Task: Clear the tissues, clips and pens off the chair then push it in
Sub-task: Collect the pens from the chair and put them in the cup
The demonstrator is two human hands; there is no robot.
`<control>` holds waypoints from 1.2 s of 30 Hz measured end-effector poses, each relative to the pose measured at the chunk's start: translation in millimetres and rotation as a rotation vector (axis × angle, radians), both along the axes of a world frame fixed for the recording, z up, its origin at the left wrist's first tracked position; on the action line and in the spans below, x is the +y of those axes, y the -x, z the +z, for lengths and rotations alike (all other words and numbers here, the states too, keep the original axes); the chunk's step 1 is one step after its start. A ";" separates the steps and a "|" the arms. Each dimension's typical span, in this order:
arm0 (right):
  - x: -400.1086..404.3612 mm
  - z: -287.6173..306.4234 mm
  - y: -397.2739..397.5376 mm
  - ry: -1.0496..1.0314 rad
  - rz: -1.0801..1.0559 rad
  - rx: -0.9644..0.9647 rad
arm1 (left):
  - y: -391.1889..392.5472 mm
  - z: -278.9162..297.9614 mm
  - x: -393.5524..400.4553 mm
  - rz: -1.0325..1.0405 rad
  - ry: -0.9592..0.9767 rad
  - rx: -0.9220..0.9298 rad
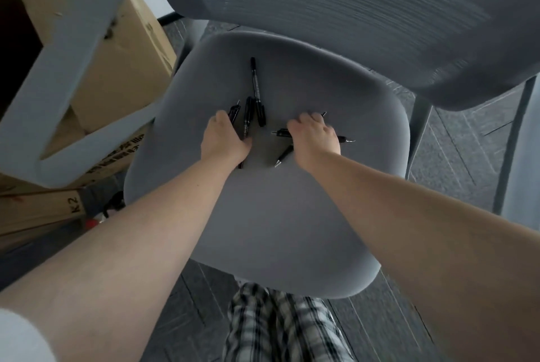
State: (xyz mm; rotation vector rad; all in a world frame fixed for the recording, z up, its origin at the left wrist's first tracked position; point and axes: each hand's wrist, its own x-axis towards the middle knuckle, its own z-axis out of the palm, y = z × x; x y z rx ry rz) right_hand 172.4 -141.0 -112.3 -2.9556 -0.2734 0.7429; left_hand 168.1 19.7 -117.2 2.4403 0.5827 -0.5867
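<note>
Grey chair seat point(263, 215), viewed from above. Only black pens remain on it; no tissues or clips in view.

Left hand point(223, 139) rests on a cluster of pens at centre-left of the seat. Its fingers curl over a short pen point(233, 112) and partly over a second pen point(248, 116); whether they actually grip one, cannot tell. A long marker point(257, 93) lies just beside that hand at its 1 o'clock, long axis running 12 to 6, cap end touching the cluster.

Right hand point(314, 136) is curled down over a crosswise pen point(344, 138), axis 9 to 3, both ends poking out either side of the hand. Looks like a closing grasp, but contact is hidden under the palm. Another small pen point(283, 155) angles out at the hand's 7 o'clock, tip pointing to 7.

Judgement: gathering stage. The long marker is nearer the left hand, and its upright axis suits a sweep toward 6 into the cluster.

Cardboard boxes point(122, 69) at 9 o'clock of the seat; mesh backrest point(350, 11) at 12.
</note>
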 end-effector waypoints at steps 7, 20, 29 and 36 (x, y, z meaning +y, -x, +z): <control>-6.9 4.5 -12.2 -0.011 -0.076 0.070 | -9.1 1.1 5.3 0.015 -0.085 0.079; 39.0 22.9 -60.3 -0.237 -0.215 -0.046 | -24.6 2.7 51.8 0.086 -0.009 0.013; 88.0 -11.3 -89.8 -0.236 -0.395 0.092 | -21.8 -5.6 63.0 0.012 -0.026 0.004; 82.1 10.2 -63.8 -0.179 -0.363 0.175 | -9.7 7.0 67.1 0.077 0.122 0.009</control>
